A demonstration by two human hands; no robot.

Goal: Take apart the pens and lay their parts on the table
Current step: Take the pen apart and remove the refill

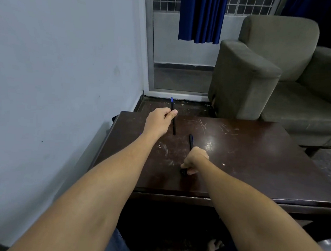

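Left hand (160, 122) is curled round a black pen (173, 128), thumb and fingers pinching its middle, over the far left corner of the table (255, 158); the pen's blue-tipped end reaches past the far edge and its other end points down toward the tabletop. Right hand (194, 159) sits nearer and a little to the right, fingers folded round a second pen (191, 141), whose dark far end sticks out beyond the knuckles, low over the wood. The two hands are well apart, with bare tabletop between them and a wide open stretch running off to the right. The left edge of the table stands near the wall (58, 62), the near edge crosses under both forearms, and the right side is cut off by the frame. A small dark piece (184, 172) shows under the right thumb, but whether it is a cap, the pen's near end or shadow cannot be told. Both palms are turned away, so the grip inside the fingers is hidden. The tabletop is dark brown, glossy and heavily scratched, with a patch of glare right of the second pen. Beyond it are a dusty floor (181, 105), a grey-green armchair (269, 73) at far right, and a blue curtain (202, 18) hanging over a glazed door (183, 59).
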